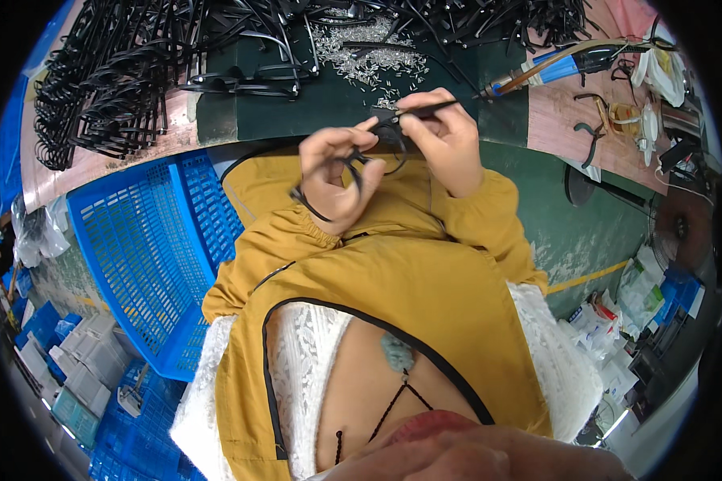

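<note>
Work at the counter [96,170], seen from above. My left hand [329,172] is curled around a black eyeglass frame [385,115], parts of which loop out past the fingers and below the wrist; motion blurs these outlines. My right hand [449,148] pinches a slim black strip [433,110] between thumb and fingers, its free end pointing away to the right. Frame and strip come together in the gap between my two hands, just over the near edge of the counter; whether they are joined, I cannot tell. Beyond my hands, a dark green mat [249,119] bears a scattered heap of small clear pieces [369,54]. To the left, black frame parts [96,100] stand in dense, overlapping rows, with more along the far side. To the right, near my fingers, lies a blue-bodied tool [557,69], its tapering dark tip directed toward my right hand. Below the counter on my left, a blue slatted basket [140,248] is tilted beside my mustard-coloured garment [393,272], whose sleeves cover both forearms. A yellow line [590,278] crosses the green floor [549,212] on the right.
</note>
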`<state>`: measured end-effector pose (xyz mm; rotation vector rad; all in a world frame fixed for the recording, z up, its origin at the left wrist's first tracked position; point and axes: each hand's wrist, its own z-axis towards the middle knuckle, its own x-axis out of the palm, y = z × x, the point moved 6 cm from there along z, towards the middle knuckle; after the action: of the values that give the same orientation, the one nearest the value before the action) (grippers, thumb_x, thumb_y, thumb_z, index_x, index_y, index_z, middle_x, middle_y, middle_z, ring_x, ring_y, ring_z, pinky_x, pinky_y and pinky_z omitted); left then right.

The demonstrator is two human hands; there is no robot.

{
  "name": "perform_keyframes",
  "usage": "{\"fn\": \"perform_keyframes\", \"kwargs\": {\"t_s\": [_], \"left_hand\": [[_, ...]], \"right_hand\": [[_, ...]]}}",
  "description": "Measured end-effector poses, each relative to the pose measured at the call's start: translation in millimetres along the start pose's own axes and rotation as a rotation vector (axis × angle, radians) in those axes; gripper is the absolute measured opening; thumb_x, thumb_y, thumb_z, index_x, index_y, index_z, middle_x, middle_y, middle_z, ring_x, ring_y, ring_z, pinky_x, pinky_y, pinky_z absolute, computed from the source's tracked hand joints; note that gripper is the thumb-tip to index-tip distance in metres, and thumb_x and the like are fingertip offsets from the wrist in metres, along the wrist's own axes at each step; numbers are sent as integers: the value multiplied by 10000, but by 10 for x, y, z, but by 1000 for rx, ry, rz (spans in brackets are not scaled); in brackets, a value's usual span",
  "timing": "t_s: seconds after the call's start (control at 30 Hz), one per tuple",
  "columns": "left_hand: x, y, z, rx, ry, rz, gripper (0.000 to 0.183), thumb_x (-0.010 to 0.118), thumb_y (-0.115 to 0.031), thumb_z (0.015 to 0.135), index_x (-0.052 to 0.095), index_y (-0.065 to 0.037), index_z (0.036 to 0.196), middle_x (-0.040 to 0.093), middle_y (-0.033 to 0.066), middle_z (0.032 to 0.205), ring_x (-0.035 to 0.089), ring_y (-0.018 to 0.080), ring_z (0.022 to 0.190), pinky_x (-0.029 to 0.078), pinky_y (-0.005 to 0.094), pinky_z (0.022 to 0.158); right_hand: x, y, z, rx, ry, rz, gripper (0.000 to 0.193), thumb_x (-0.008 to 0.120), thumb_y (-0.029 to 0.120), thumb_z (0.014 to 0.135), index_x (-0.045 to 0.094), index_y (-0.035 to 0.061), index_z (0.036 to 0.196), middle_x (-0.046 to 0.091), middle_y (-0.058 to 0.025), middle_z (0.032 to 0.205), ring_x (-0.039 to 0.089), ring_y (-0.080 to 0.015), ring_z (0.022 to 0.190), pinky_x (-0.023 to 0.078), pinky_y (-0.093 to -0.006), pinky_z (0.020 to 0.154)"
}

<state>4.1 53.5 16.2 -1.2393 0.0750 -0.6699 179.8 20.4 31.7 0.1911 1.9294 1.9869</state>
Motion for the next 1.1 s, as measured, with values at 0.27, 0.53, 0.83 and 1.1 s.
{"fn": "perform_keyframes", "kwargs": {"t_s": [0.27, 0.53, 0.83, 1.1], "left_hand": [[-314, -84, 246, -442, -239, -390, 299, 491, -4, 989, 463, 40, 1284, 655, 164, 985, 735, 315, 927, 636, 358, 819], [-355, 98, 207, -571, -210, -386, 219, 536, -131, 1029, 569, 24, 1181, 659, 120, 826, 744, 259, 805, 608, 290, 683], [-381, 83, 259, -680, -144, -319, 636, 279, -478, 1102, 633, 46, 1165, 659, 106, 797, 721, 255, 738, 555, 306, 666], [104, 50, 56, -1008, 106, -372, 687, 275, -457, 1096, 662, 104, 1183, 687, 129, 750, 702, 231, 681, 550, 279, 631]], "right_hand": [[90, 501, 806, -697, 33, -919, 285, 746, 85, 858, 680, 71, 1134, 622, -78, 1009, 637, -266, 955, 546, -350, 811], [216, 384, 992, -762, 130, -1005, 154, 772, 131, 848, 684, 66, 958, 627, -69, 902, 633, -277, 890, 533, -376, 766], [-217, 636, 642, -301, -93, -41, 262, 683, 17, 972, 694, 31, 1234, 621, 19, 819, 578, -40, 717, 497, -219, 618], [-223, 242, 5, -71, 20, 110, 115, 590, -4, 982, 633, -41, 1082, 612, -105, 1050, 599, -151, 908, 492, -284, 851]]}}
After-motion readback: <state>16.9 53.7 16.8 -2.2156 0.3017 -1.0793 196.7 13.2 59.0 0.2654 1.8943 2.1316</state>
